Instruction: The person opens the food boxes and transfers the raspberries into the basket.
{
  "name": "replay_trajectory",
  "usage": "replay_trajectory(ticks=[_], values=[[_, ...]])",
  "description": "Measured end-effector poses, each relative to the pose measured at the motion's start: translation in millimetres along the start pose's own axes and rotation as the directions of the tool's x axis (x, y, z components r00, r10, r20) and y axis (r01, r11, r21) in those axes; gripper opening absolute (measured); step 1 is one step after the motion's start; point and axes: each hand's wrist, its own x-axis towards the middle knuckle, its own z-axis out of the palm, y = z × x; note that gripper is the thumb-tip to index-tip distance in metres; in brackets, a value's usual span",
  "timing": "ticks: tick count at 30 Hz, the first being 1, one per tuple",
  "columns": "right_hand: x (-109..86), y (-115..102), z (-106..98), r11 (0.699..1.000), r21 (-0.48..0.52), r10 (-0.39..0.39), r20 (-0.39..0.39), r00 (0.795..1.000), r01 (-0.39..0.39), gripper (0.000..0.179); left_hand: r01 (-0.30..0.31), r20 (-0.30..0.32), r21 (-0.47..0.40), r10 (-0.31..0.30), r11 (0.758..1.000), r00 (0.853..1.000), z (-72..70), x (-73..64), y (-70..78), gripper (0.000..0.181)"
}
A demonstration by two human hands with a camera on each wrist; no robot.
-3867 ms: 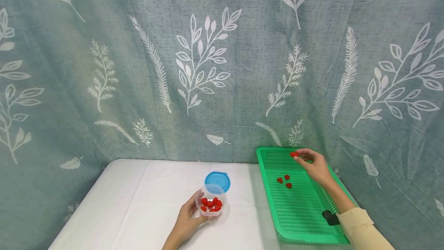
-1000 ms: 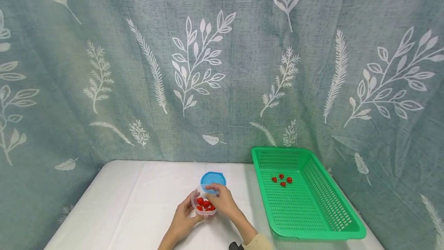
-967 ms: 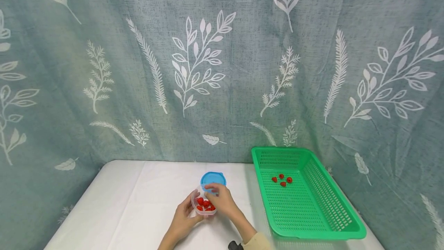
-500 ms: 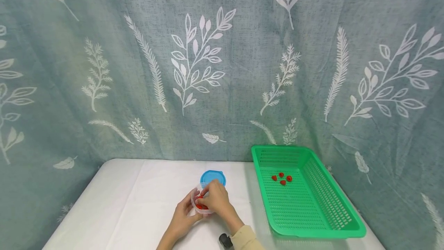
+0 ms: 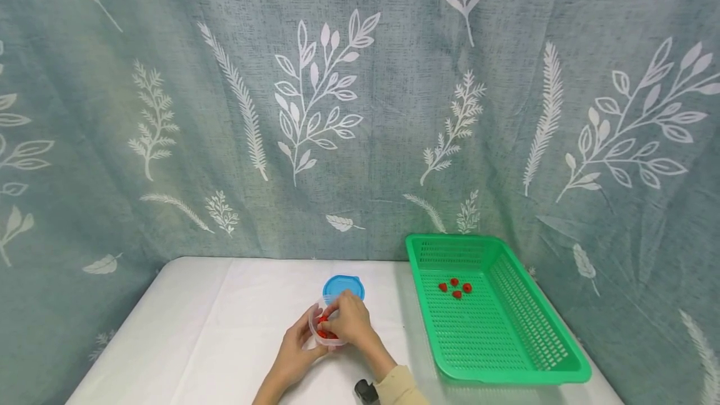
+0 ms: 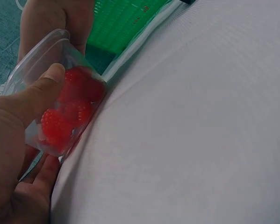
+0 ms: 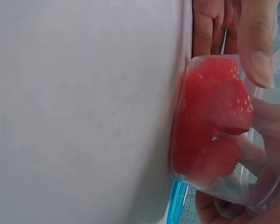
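At lower centre, the tub point(image 5: 329, 342) clasped by the left hand point(image 5: 295, 352) is best kept steady; its berries point(image 7: 233, 107) should be pinched lightly, though the right hand's point(image 5: 353, 322) grip cannot be told

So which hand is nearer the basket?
Right. The right hand reaches into the tub, left of the basket; the left hand holds the tub's opposite side, farther away.

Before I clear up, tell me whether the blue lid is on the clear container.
No, the blue lid lies flat on the white tablecloth, just beyond the clear container.
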Motion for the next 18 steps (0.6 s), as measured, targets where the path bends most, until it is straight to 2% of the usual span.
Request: replay_trajectory(ticks=[3,7,18], values=[[0.9,3.7,-0.4,1.0,0.012,-0.025,-0.008,1.0,0.025,0.021,0.005,0.0,0.001,-0.005,1.0,1.0,0.6,0.0,2.3,0.089],[2.3,7.3,-1.4,0.997,0.037,-0.062,-0.004,0.998,0.062,0.019,0.043,-0.005,-0.011,-0.043,0.999,0.999,1.3,0.2,5.8,0.091],[-4.2,3.9,-4.4,0.99,0.123,-0.074,0.021,0.997,0.071,0.014,0.041,-0.011,-0.022,-0.041,0.999,0.999,1.1,-1.8,3.3,0.09]])
